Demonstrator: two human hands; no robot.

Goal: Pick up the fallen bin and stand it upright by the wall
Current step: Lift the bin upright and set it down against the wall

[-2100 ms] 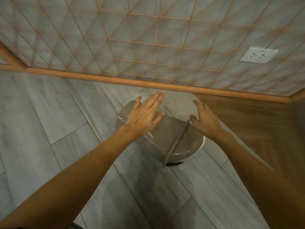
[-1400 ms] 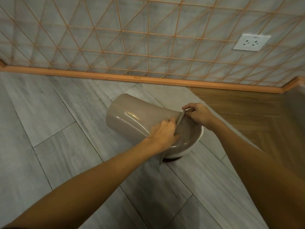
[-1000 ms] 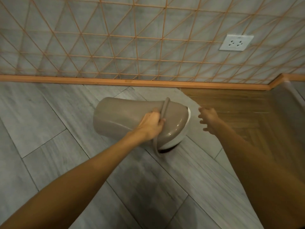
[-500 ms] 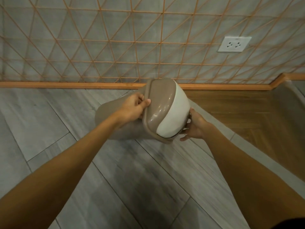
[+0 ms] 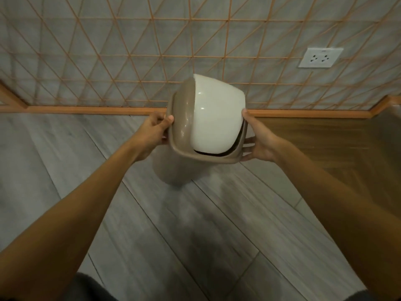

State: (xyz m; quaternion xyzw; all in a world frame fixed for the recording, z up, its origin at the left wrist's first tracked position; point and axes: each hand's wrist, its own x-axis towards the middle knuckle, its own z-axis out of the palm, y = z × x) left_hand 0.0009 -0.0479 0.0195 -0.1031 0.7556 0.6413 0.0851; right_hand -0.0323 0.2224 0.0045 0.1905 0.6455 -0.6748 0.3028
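The bin (image 5: 173, 168) is a small round one with a taupe plastic body and a taupe collar around the top. In the collar sits a glossy white swing lid (image 5: 214, 116), domed, with a dark gap under its lower edge. The bin is nearly upright, its top leaning a little toward the camera, and the base appears slightly above the grey floor (image 5: 152, 224). It is in front of the wall (image 5: 130, 51), near the orange skirting, not touching the wall.
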